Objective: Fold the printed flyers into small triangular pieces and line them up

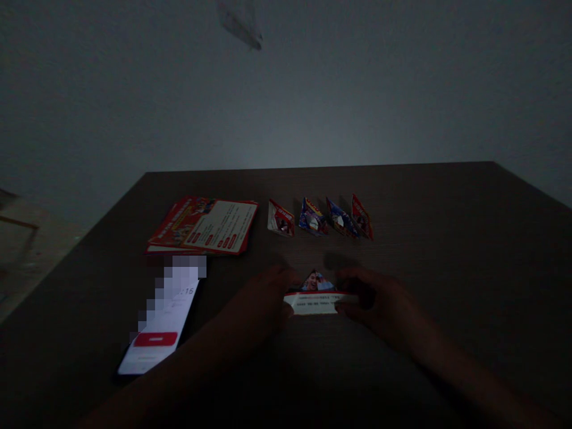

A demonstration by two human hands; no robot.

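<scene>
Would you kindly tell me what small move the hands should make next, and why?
On the folded paper, I would probably press the crease where the pale strip meets the printed triangle, since the left hand and right hand hold opposite ends of that strip.

From here I see a dark table (pixel 447 250) with a faint wood grain. Toward its left side lies a pile of leaflets (pixel 210 229), red and white with print on top, edges not quite lined up. Just right of it, four small folded papers (pixel 313 221) sit in a row, reddish at the ends, bluish between. On the pile's near side, a phone (pixel 154 338) lies face up, screen glowing.
</scene>
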